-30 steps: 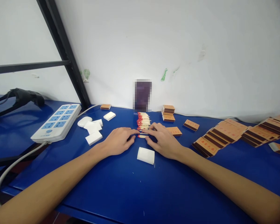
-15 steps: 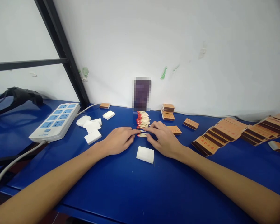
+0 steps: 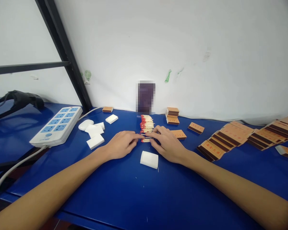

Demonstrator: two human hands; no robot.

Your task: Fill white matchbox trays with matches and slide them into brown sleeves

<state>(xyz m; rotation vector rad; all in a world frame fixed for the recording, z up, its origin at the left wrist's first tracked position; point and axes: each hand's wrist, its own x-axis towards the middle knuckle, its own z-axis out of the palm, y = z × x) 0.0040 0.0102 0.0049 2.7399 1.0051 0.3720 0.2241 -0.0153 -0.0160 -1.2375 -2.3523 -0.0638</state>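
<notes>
Red-tipped matches lie in a row on the blue table, heads to the left, with a few more matches in a small group nearer to me. My left hand rests at their left, index finger stretched out to touch match heads, thumb apart. From the right, my right hand reaches over the match sticks with fingertips on them, thumb and fingers spread. Its fingers partly cover the sticks. A white matchbox tray lies just in front of the hands. Behind my right hand is an orange matchbox.
Several overlapping matchboxes spread across the right side. A small matchbox stack stands by the wall. Left of my hands lie white trays, a white rounded object and a power strip with its cable.
My hands stay at the matches with only slight finger shifts; the right fingertips have moved a little to the left. The surrounding boxes have not moved.
</notes>
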